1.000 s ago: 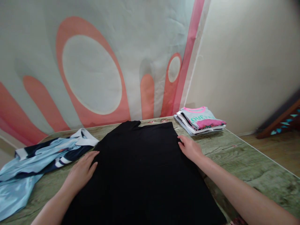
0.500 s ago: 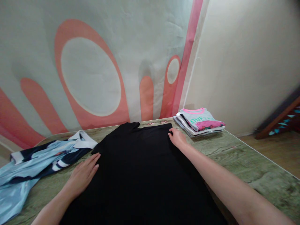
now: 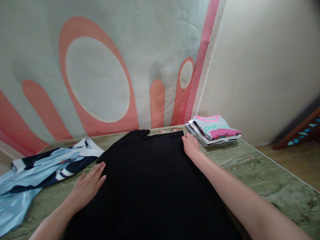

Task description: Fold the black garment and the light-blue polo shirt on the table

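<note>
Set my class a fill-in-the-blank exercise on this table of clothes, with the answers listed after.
The left hand lies flat on the ____ garment spread over the table.
The right hand touches that garment's far ____ corner.
The folded stack of clothes is topped by a shirt with a ____ collar.
The crumpled blue shirt lies to the garment's ____.
Missing words: black; right; pink; left.
</note>
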Available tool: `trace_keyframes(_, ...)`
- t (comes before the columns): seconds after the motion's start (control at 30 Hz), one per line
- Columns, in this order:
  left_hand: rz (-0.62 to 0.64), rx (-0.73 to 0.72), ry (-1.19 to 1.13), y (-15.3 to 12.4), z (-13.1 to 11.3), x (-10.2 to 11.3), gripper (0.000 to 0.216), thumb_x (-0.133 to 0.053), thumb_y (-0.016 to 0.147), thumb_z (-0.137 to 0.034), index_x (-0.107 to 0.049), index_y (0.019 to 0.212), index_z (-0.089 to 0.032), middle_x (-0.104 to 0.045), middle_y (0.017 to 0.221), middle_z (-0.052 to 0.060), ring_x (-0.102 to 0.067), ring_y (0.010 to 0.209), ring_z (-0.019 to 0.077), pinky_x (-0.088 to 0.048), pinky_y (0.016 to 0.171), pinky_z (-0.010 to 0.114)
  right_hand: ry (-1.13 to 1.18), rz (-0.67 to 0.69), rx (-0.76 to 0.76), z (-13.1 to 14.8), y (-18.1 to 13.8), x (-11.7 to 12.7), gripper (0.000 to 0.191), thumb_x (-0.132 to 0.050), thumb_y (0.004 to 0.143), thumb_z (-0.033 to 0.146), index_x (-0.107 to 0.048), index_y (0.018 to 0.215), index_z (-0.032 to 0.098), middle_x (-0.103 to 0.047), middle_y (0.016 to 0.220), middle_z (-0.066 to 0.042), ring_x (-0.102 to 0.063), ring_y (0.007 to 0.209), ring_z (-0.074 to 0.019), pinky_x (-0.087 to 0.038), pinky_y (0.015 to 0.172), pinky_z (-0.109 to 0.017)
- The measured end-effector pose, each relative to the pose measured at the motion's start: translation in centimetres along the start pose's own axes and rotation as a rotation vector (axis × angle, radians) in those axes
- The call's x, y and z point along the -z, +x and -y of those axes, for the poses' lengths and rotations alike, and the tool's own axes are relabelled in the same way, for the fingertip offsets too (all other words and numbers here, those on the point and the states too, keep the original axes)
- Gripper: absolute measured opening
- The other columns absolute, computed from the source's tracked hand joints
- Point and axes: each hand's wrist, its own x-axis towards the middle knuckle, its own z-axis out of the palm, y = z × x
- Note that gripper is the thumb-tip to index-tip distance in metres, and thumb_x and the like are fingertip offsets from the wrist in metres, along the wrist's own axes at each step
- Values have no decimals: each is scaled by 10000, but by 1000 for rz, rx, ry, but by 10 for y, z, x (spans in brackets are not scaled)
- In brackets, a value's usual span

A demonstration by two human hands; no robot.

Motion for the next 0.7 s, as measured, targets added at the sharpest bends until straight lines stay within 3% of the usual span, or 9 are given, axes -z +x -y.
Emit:
trace_keyframes(0.2, 72, 24, -13, 0, -1, 4, 602, -220, 966, -434, -218, 1519, -195, -249, 1572, 73, -314, 1406, 270, -275, 1109, 554, 54, 106, 229, 28, 5, -20, 546, -256, 992, 454, -374, 1454, 187, -326, 1539, -82, -240, 1421, -216, -207, 1130, -399)
trace_keyframes(0.3, 79, 37, -19, 1, -4, 4, 615, -232, 956, -443, -236, 1514, -186, -259, 1567, 84, -321, 1401, 291, -284, 1097, 571, 58, 153, 191, 16, 22, -22, 624, -212, 987, 503, -330, 1474, 131, -277, 1554, -120, -207, 1438, -232, -174, 1143, -436)
trace_keyframes(0.43, 43, 69, 9, 4, -15, 4, 623, -200, 952, -437, -258, 1505, -157, -247, 1569, 92, -276, 1419, 300, -258, 1085, 619, 55, 164, 124, 10, 36, -2, 619, -214, 993, 437, -318, 1466, 51, -275, 1537, -196, -195, 1439, -286, -157, 1135, -510)
trace_keyframes(0.5, 36, 95, 21, 5, -21, 3, 634, -175, 948, -441, -276, 1497, -142, -247, 1569, 92, -254, 1427, 303, -248, 1078, 638, 56, 135, 135, 28, 21, 11, 608, -227, 994, 412, -291, 1477, 47, -240, 1550, -194, -148, 1451, -287, -113, 1147, -513)
trace_keyframes(0.57, 37, 110, 26, 7, -26, 4, 649, -171, 940, -451, -281, 1495, -132, -245, 1569, 90, -245, 1430, 304, -249, 1077, 639, 82, 107, 219, 56, -13, 21, 615, -234, 993, 454, -252, 1501, 107, -185, 1580, -130, -97, 1463, -248, -99, 1167, -464)
trace_keyframes(0.7, 55, 121, 14, 7, -25, 5, 655, -199, 934, -464, -271, 1500, -142, -246, 1570, 92, -237, 1432, 306, -242, 1088, 622, 321, 218, 701, 101, -105, 34, 712, -210, 965, 598, -206, 1516, 147, -185, 1583, -94, -105, 1463, -216, -163, 1172, -447)
